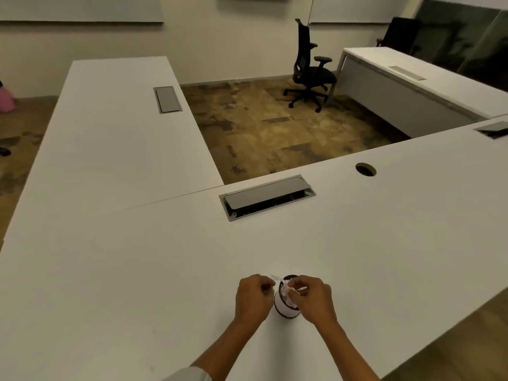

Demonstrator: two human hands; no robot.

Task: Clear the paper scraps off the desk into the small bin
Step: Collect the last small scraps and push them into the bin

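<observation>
A small white bin [285, 309] with a dark rim stands on the white desk [357, 243] near its front edge. White paper scraps [287, 294] fill its mouth. My left hand [254, 296] sits just left of the bin with its fingers curled; a thin paper scrap [275, 277] sticks out beside its fingertips over the rim. My right hand [312, 299] is over the right side of the bin, its fingers pinching a white scrap at the opening.
An open cable hatch [266, 198] lies in the desk beyond the bin, and a round cable hole [365, 169] further right. A second desk [110, 133] joins on the left. A black office chair [308, 70] stands on the carpet.
</observation>
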